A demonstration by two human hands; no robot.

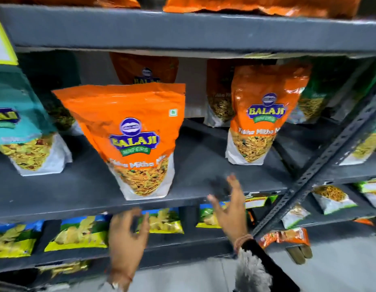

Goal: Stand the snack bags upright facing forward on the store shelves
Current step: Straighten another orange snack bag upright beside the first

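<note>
Head view, middle shelf point(77, 186). Large orange snack bag point(136, 140) stands upright at centre frame, label forward, base at the shelf's front edge, long axis vertical with a slight lean toward frame left. Second orange bag point(265, 114) stands upright to the right and deeper on the shelf, also label forward. Teal bag point(25, 131) upright at frame left.

Left hand point(128, 234): lower centre, below the shelf lip, fingers loosely spread, nothing held. Right hand point(231, 209): just right of it, fingers splayed wide at the shelf edge, nothing held. Both motion-blurred.

Key relation: the centre bag sits directly above the left hand and up-left of the right hand; neither touches it. Left hand is nearer its base. The right hand lies between the two orange bags, below the gap.

Judgement: both front bags look placed already.
</note>
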